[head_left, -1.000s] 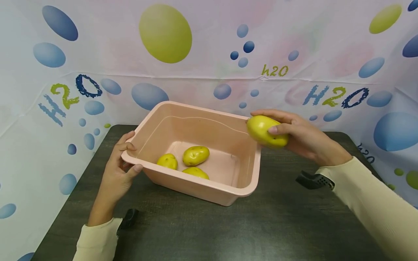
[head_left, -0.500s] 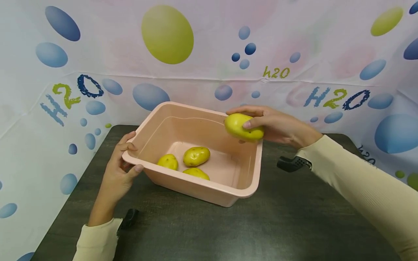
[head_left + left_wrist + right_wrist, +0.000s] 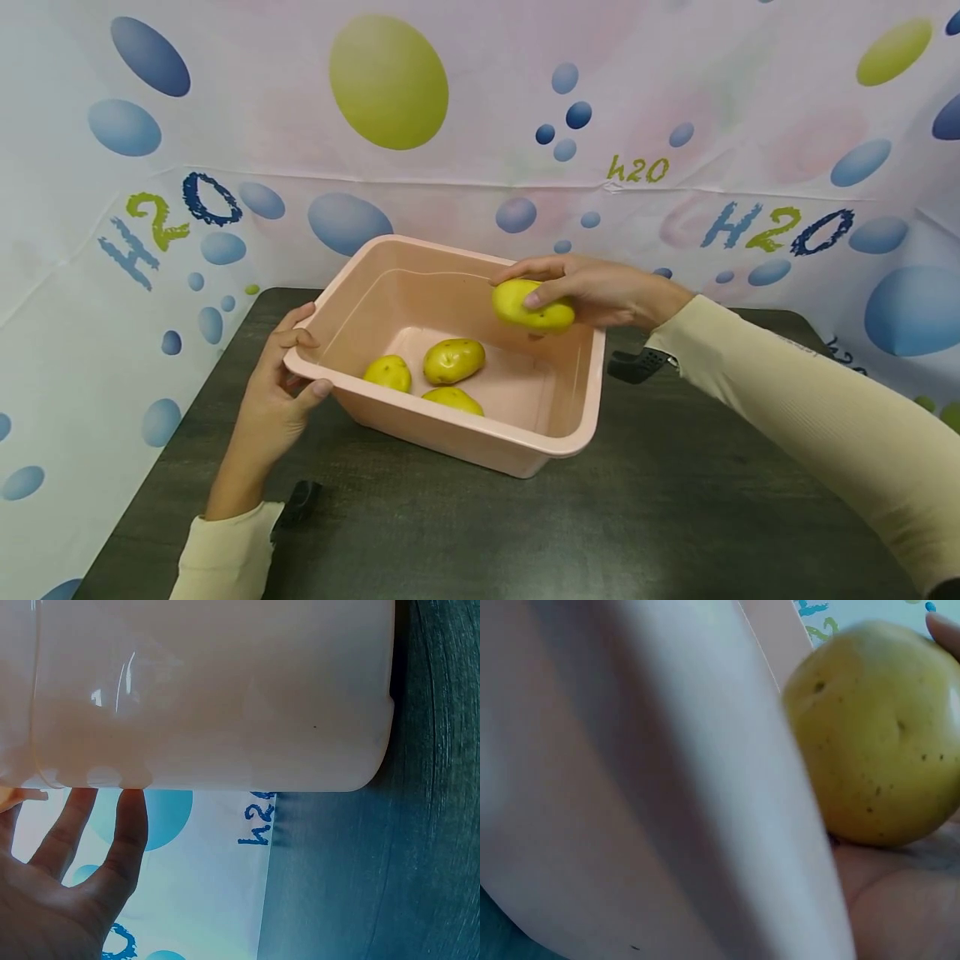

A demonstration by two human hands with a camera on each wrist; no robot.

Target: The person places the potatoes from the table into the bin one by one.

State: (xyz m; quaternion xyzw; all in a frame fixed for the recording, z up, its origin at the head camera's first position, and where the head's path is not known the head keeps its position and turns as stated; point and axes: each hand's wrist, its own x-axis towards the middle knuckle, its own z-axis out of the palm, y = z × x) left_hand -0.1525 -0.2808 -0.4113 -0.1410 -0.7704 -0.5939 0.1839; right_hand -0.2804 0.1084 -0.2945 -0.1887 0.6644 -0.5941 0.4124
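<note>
A pale pink plastic basin [image 3: 465, 434] stands on the dark table. My left hand [image 3: 273, 404] grips its left rim, thumb at the front and fingers over the side. In the left wrist view, fingertips [image 3: 133, 814] touch the basin's outer wall [image 3: 225, 720]. Over the basin's right part, my right hand [image 3: 600, 287] holds a yellow potato [image 3: 528, 307] between thumb and fingers. The right wrist view shows this potato [image 3: 885, 742] close up, speckled with dark spots, beside the basin wall [image 3: 630, 787]. Several similar potatoes [image 3: 454, 361] lie on the basin's floor, one partly hidden by the front rim.
The dark wooden table [image 3: 450, 533] extends in front of the basin and to both sides. Behind it hangs a white backdrop [image 3: 495, 92] printed with blue and green ovals and lettering. A black strap [image 3: 637, 364] sits at the right wrist.
My right hand has carried the potato leftward, from beside the basin's right rim to over its inside, and slightly lower in the last half second. The left hand keeps its grip on the rim.
</note>
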